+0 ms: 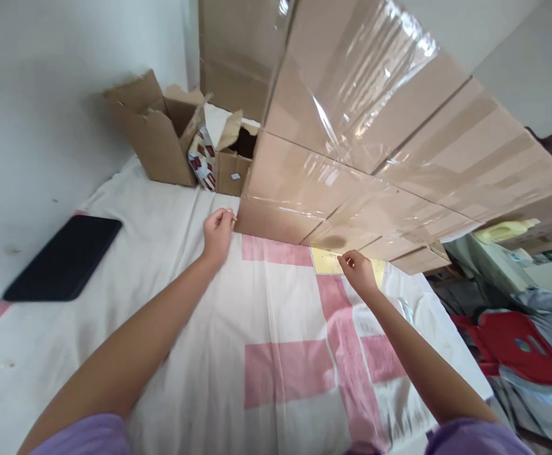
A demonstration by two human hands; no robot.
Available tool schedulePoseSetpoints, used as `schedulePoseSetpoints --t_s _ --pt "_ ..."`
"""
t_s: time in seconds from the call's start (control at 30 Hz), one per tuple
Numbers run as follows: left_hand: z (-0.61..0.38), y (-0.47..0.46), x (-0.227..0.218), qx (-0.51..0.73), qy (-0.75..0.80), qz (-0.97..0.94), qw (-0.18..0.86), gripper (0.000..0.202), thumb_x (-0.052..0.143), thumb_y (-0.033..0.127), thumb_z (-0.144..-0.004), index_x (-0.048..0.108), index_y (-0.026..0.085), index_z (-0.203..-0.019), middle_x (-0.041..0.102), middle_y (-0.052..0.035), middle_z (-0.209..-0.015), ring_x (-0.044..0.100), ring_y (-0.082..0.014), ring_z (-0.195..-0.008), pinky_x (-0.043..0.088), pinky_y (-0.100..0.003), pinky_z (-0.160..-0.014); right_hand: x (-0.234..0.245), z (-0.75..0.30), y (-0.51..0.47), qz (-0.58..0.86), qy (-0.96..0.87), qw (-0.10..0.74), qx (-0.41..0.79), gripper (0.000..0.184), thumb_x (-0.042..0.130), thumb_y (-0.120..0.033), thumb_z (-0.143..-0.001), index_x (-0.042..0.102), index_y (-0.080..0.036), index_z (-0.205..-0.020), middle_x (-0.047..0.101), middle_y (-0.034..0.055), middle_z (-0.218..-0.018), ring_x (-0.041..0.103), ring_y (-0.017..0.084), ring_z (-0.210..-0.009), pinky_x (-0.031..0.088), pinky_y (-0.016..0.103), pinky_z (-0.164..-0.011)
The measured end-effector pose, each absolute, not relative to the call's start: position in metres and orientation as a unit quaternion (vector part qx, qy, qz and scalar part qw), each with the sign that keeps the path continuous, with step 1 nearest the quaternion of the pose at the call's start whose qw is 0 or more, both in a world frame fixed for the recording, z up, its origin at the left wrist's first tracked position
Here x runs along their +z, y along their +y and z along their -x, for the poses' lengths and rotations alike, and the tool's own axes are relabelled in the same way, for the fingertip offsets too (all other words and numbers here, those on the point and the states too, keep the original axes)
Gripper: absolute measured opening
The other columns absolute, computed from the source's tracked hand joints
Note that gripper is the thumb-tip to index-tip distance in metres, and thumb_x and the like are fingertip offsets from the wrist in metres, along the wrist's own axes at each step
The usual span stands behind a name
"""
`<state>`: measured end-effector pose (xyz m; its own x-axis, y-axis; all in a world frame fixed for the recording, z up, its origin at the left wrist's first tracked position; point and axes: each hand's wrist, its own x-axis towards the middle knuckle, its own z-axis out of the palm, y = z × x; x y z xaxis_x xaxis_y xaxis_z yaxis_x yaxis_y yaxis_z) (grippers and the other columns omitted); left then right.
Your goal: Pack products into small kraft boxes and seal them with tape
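Large block of brown cardboard boxes (pixel 299 180) sits at the far side of the white-and-pink cloth-covered bench (pixel 290 300), its faces crossed by shiny clear plastic film (pixel 384 57), likely there to keep the separate boxes together as one unit. Block looks slanted in this wide view; can't tell if it really leans. Left hand (pixel 219 235) is at the block's lower left corner, fingers curled in and thumb drawn up to the fingertips in a near-closed pinch; can't tell if thin film or a cardboard edge is caught there. Right hand (pixel 358 272) is further along the bottom edge, in front of a flat pale-yellow sheet (pixel 324 260), fingers loosely bent, thumb close to the index finger, no object visible in the grip, contact unclear. Hands spread apart, both low, probably so each can work along the base. Torn-open brown carton (pixel 160 142), white-and-red patterned packet (pixel 202 155) and smaller open brown carton (pixel 232 175) are grouped behind the left hand, seemingly pushed aside for room. Flat black rectangular slab (pixel 65 259) lies by the wall, well apart from both hands
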<state>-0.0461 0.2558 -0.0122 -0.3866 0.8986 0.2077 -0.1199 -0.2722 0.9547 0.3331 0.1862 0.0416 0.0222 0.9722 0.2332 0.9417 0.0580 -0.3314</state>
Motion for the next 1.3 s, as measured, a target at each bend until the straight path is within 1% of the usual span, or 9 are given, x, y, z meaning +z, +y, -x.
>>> schedulePoseSetpoints --t_s 0.1,0.17,0.3,0.4,0.57,0.77,0.93,1.03,1.3 --pt "0.076 0.266 -0.004 0.707 0.494 -0.415 0.290 0.027 0.054 0.041 -0.092 0.055 0.023 -0.072 0.043 0.0044 -0.061 0.040 -0.0126 -0.056 0.034 -0.027 -0.057 0.055 -0.270 0.181 0.593 -0.756 0.263 0.094 0.031 0.054 -0.040 -0.095 0.056 -0.022 -0.070 0.063 0.0028 -0.070 0.057 0.018 -0.063 0.045 0.031 -0.062" --pt "0.109 0.275 -0.001 0.709 0.530 -0.421 0.196 0.015 0.062 0.038 -0.088 0.058 0.023 -0.087 0.053 0.0015 -0.076 0.050 -0.0150 -0.071 0.042 -0.029 -0.070 0.062 -0.215 0.177 0.488 -0.803 0.304 0.159 0.028 0.053 -0.036 -0.098 0.061 -0.021 -0.076 0.069 0.0054 -0.081 0.065 0.019 -0.075 0.052 0.033 -0.072" --pt "0.178 0.293 -0.013 0.629 0.663 -0.405 0.014 0.066 0.081 0.038 -0.070 0.049 0.020 -0.125 0.057 -0.0120 -0.120 0.054 -0.0292 -0.113 0.043 -0.046 -0.104 0.058 -0.096 0.192 0.341 -0.809 0.364 0.309 0.022 0.051 -0.033 -0.100 0.069 -0.023 -0.109 0.070 0.0104 -0.126 0.066 0.021 -0.117 0.055 0.038 -0.097" --pt "0.207 0.305 -0.031 0.597 0.689 -0.408 0.044 0.096 0.087 0.045 -0.064 0.036 0.020 -0.142 0.048 -0.0193 -0.142 0.045 -0.0364 -0.134 0.035 -0.053 -0.116 0.040 -0.013 0.243 0.340 -0.747 0.398 0.411 0.040 0.053 -0.038 -0.098 0.059 -0.022 -0.134 0.049 0.0112 -0.154 0.045 0.022 -0.145 0.047 0.040 -0.112" --pt "0.220 0.324 -0.047 0.598 0.588 -0.509 0.195 0.115 0.086 0.045 -0.066 0.015 0.022 -0.154 0.023 -0.0208 -0.165 0.022 -0.0325 -0.155 0.020 -0.047 -0.127 0.016 0.078 0.346 0.485 -0.646 0.410 0.424 0.068 0.048 -0.029 -0.095 0.026 -0.012 -0.157 0.013 0.0132 -0.171 0.013 0.022 -0.158 0.018 0.043 -0.128" --pt "0.241 0.349 -0.047 0.602 0.573 -0.506 0.233 0.120 0.086 0.047 -0.065 0.011 0.027 -0.156 0.029 -0.0192 -0.162 0.030 -0.0317 -0.152 0.027 -0.052 -0.124 -0.011 0.096 0.374 0.550 -0.639 0.405 0.354 0.082 0.054 -0.024 -0.087 0.017 -0.018 -0.160 0.020 0.0142 -0.169 0.017 0.029 -0.157 0.019 0.053 -0.125" --pt "0.252 0.365 -0.045 0.600 0.601 -0.477 0.226 0.082 0.081 0.059 -0.069 0.048 0.024 -0.135 0.058 -0.0128 -0.137 0.056 -0.0291 -0.128 0.043 -0.047 -0.113 -0.026 0.096 0.366 0.542 -0.679 0.414 0.272 0.075 0.053 -0.020 -0.084 0.031 -0.021 -0.156 0.032 0.0103 -0.165 0.028 0.028 -0.152 0.028 0.048 -0.121" --pt "0.255 0.361 -0.043 0.620 0.625 -0.431 0.201 0.063 0.054 0.075 -0.084 0.052 0.023 -0.119 0.063 -0.0102 -0.120 0.059 -0.0262 -0.117 0.046 -0.045 -0.108 -0.023 0.096 0.363 0.548 -0.683 0.414 0.250 0.067 0.056 -0.020 -0.083 0.041 -0.021 -0.148 0.040 0.0120 -0.159 0.035 0.030 -0.146 0.034 0.049 -0.117" --pt "0.238 0.348 -0.030 0.645 0.626 -0.408 0.160 0.076 0.034 0.085 -0.086 0.058 0.020 -0.117 0.064 -0.0131 -0.124 0.056 -0.0275 -0.124 0.043 -0.042 -0.111 -0.003 0.103 0.358 0.563 -0.684 0.415 0.208 0.049 0.064 -0.017 -0.073 0.054 -0.012 -0.121 0.052 0.0203 -0.135 0.046 0.036 -0.128 0.038 0.049 -0.112"
